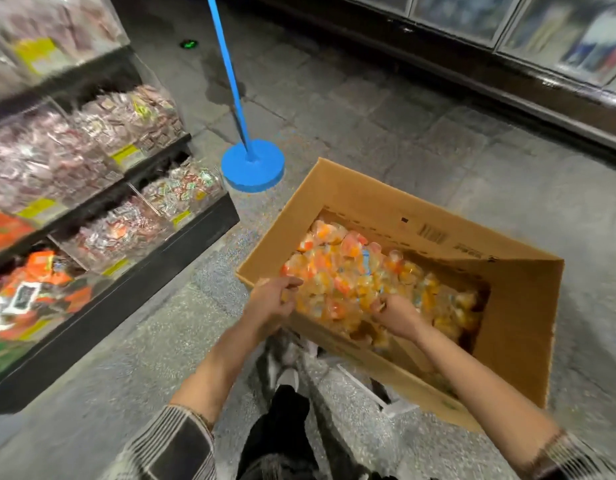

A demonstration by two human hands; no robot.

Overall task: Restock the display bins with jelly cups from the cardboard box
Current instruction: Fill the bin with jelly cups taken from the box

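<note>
I am at the scooping step: my left hand (272,299) and right hand (394,311) curl around jelly cups (348,271) inside the cardboard box (521,306). Both grips hold cups. Next, I think, I must carry them to the display bins (102,188).

Left grip (272,299), right grip (396,315): forearms extended, fingers curled.

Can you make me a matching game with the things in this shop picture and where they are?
Things:
1. jelly cups
2. blue stand
3. display bins
4. cardboard box

Places:
A. on the left, on dark shelves
B. on the floor, on the right side, flaps open
C. piled inside the box, under both hands
D. on the floor between the shelves and the box

Pairs: 1-C, 2-D, 3-A, 4-B

The left hand and right hand are both digging into the cups.
</note>
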